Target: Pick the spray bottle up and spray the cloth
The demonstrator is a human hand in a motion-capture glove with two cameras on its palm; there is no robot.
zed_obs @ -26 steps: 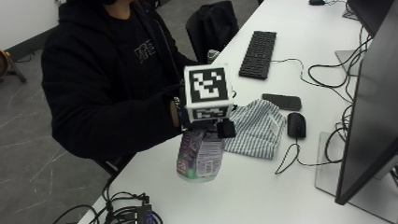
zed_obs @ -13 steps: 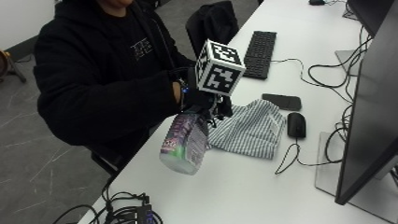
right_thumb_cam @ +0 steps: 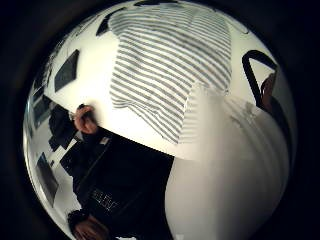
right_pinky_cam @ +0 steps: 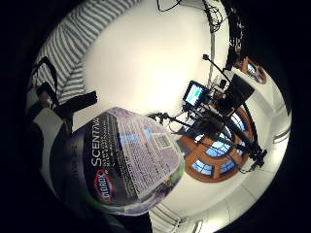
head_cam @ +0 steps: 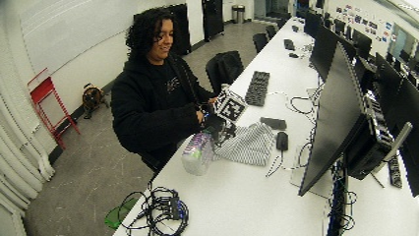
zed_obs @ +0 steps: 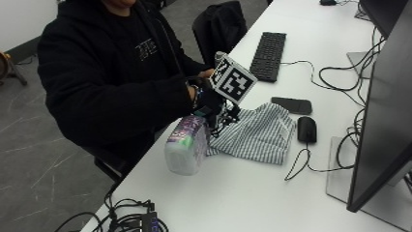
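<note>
One gloved right hand point(zed_obs: 209, 104) gripped the Clorox spray bottle point(zed_obs: 186, 151) at its top, holding it tilted above the white surface point(zed_obs: 270, 193), base lifted toward the person. Just beside the bottle, the striped cloth point(zed_obs: 257, 135) lay crumpled on the surface. Near the cloth's far edge sat a black mouse point(zed_obs: 306, 129) and a dark phone point(zed_obs: 291, 105), with a keyboard point(zed_obs: 268, 55) farther back.

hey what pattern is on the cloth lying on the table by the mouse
Narrow grey-and-white stripes on the crumpled cloth; the right thumb side palm view shows it best.
</note>
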